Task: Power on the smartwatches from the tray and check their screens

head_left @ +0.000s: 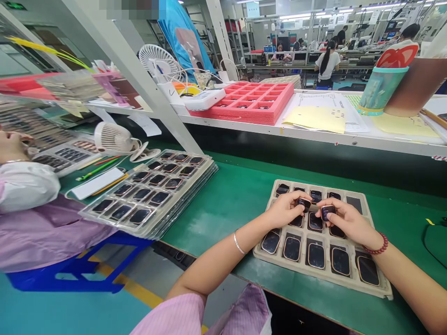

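Observation:
My left hand [289, 208] pinches a smartwatch body [303, 204] with a dark screen and gold rim, held just over the tray. Beside it, my right hand [344, 218] grips a second smartwatch body [327, 212], whose lit screen shows small lines of text. Below both hands lies a beige moulded tray [259, 251] with several watch bodies in its pockets. A front-row watch body [316, 255] rests screen up. One pocket [355, 203] at the back right shows no watch. Parts of the middle row are hidden by my hands.
On the left stands a stack of clear trays [181, 197] holding watch bodies. A small white fan [113, 138] sits behind it. The shelf [244, 126] ahead bears a pink foam tray [279, 109], papers and a teal cup [379, 90]. A co-worker's sleeve [30, 186] is at far left.

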`<state>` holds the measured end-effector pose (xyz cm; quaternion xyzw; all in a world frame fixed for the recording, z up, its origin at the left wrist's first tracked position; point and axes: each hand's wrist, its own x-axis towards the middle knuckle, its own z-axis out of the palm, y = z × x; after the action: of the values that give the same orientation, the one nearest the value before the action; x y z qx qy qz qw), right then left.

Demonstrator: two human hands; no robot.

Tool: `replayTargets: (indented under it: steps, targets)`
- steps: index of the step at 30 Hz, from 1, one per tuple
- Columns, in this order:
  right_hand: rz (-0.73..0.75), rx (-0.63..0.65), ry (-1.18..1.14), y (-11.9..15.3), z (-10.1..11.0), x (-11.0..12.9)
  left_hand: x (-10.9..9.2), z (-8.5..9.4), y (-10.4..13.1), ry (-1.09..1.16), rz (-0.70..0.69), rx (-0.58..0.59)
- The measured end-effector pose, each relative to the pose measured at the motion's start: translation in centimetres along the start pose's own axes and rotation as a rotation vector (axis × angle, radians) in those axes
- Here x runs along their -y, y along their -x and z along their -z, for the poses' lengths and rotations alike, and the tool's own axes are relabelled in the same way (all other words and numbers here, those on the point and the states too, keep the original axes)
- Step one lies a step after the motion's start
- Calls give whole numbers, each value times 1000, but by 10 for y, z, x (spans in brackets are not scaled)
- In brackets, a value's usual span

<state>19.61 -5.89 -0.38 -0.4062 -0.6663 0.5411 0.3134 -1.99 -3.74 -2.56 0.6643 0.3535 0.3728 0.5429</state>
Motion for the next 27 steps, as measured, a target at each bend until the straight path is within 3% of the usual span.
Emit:
replayTargets:
  steps: [27]
  targets:
    - [-14,23,99,0,0,-3,-6,0,2,-189,-8,17]
